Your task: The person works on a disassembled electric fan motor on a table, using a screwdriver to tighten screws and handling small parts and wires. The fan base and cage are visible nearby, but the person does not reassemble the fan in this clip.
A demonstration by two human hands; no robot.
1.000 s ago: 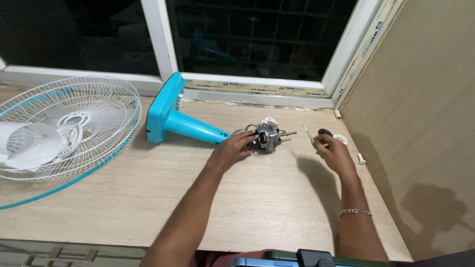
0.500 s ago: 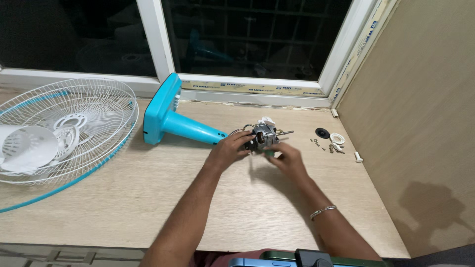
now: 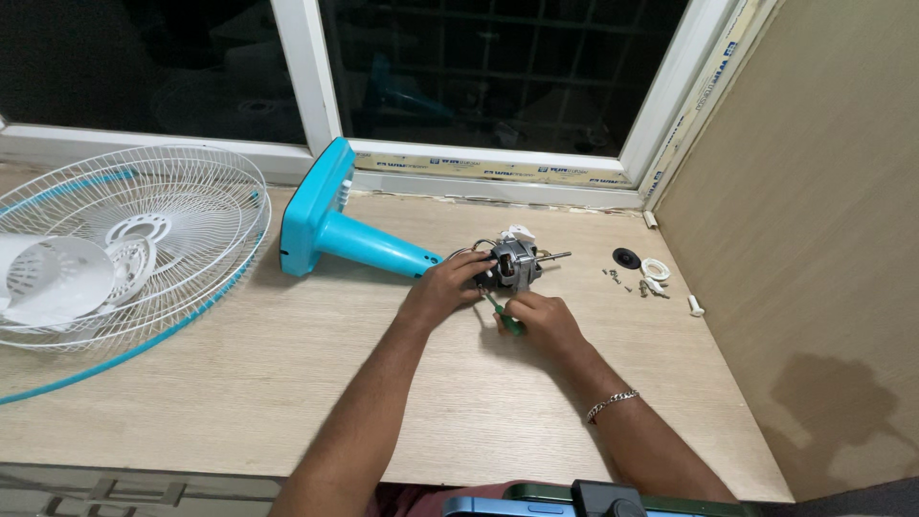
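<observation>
Two bare hands work at the fan motor (image 3: 517, 263), which lies on the wooden table (image 3: 287, 383) at the narrow end of the blue fan stand (image 3: 349, 239).

Head view: the left hand (image 3: 445, 292) has its fingers curled against the motor's left side, holding it. The right hand (image 3: 541, 321) is closed around a green-handled screwdriver (image 3: 505, 318), whose tip points up toward the motor body. Right of the motor, well apart, lie small screws and caps (image 3: 643, 276). At far left rests the white fan grille (image 3: 134, 239).
</observation>
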